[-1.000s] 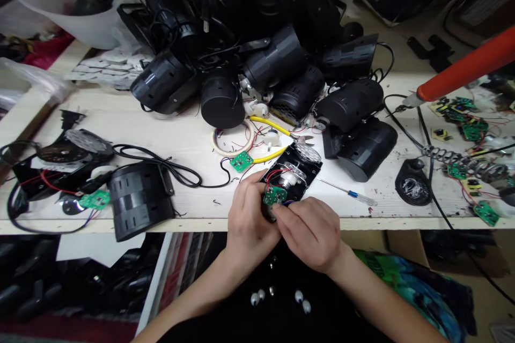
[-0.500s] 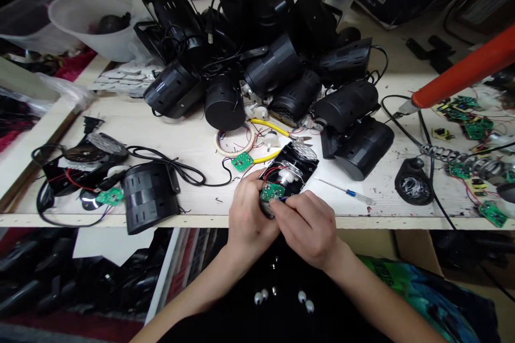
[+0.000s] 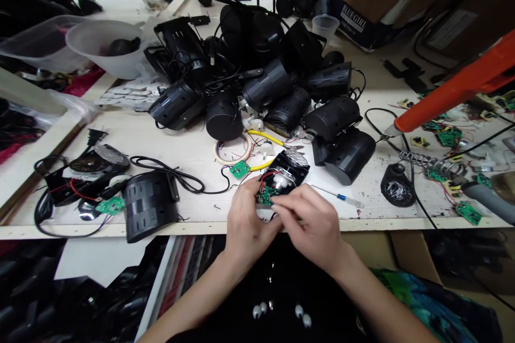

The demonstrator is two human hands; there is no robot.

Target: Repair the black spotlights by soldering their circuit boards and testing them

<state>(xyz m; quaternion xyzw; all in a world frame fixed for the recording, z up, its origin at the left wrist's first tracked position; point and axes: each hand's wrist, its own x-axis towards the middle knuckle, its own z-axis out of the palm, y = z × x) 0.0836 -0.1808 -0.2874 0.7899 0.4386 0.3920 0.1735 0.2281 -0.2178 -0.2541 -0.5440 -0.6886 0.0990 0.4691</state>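
My left hand (image 3: 247,220) is closed around the near end of an opened black lamp housing (image 3: 295,169), which has a motor-like white part and red wires inside. A small green circuit board (image 3: 266,193) sits at that end, by my left fingertips. My right hand (image 3: 311,220) is pinched at the board's right edge; what its fingertips hold, perhaps a thin wire, is too small to make out. Beyond the housing lie yellow-handled cutters (image 3: 267,138). To the right rests a screwdriver (image 3: 341,196) with a blue and clear handle. Another green board (image 3: 240,169) lies left of the housing.
Many black lamp housings (image 3: 265,86) are heaped at the back. A red-handled soldering iron (image 3: 454,91) slants in from the right above a coil stand (image 3: 430,163). Loose circuit boards (image 3: 469,213) lie at right. A black cylinder housing (image 3: 148,206) stands left, near the table edge.
The camera view has tilted up, showing more of the back. My right hand's fingers have shifted slightly at the board, which now appears more tilted. My left hand keeps its hold.
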